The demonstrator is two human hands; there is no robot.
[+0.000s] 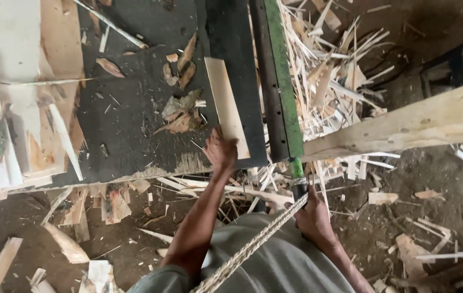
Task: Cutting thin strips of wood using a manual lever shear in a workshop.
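My left hand (220, 150) rests on the near end of a pale thin wood strip (226, 106) that lies on a dark cutting bed (133, 114). My right hand (314, 216) is closed around the handle (298, 179) of a long green lever blade (281, 76) that runs away from me beside the strip. A twisted rope (253, 247) runs from the handle end back toward my body.
A stack of pale veneer sheets (8, 97) lies at the left. A heap of thin offcut strips (334, 70) sits right of the blade, under a wooden beam (405, 127). Wood scraps litter the dirt floor (421, 206).
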